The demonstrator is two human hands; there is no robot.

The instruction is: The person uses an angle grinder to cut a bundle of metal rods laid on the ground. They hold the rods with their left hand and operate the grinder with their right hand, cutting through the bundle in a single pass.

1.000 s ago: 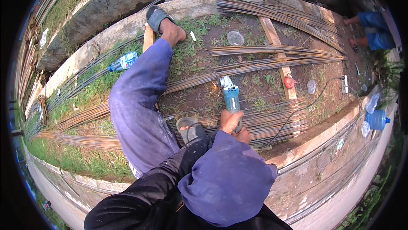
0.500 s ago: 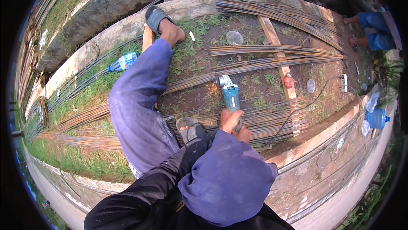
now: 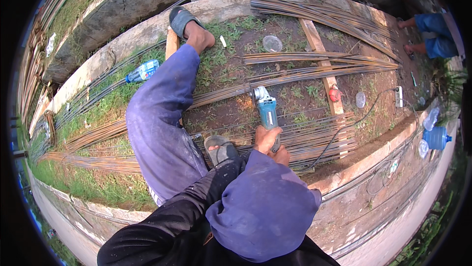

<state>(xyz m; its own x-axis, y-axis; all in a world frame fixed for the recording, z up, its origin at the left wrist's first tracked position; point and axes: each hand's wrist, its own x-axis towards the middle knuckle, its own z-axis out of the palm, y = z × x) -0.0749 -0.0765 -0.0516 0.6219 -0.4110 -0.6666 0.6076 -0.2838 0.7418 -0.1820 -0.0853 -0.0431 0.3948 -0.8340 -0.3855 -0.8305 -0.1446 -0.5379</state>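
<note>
A teal angle grinder (image 3: 268,112) with a silver head is gripped in both my hands. My left hand (image 3: 265,139) is closed around its body. Behind it, my right hand (image 3: 281,155) is closed around the rear end, partly hidden by my raised purple-trousered knee (image 3: 268,202). The grinder's disc stands at a bundle of thin rusty steel bars (image 3: 219,94), and orange sparks show beside it. My stretched-out leg (image 3: 162,94) crosses over the bars, ending in a grey sandal (image 3: 183,22). The other sandal (image 3: 222,151) rests by the lower bars.
More bar bundles (image 3: 319,57) lie across a wooden plank (image 3: 314,37). A red round object (image 3: 335,94) sits on that plank. A black cable runs to a white power strip (image 3: 398,96) at right. Nearby are a water jug (image 3: 436,138), a plastic bottle (image 3: 143,71) and another person's legs (image 3: 432,35).
Hands and grinder hold nearly the same place. The orange sparks beside the disc have shifted slightly in shape; otherwise the scene looks the same.
</note>
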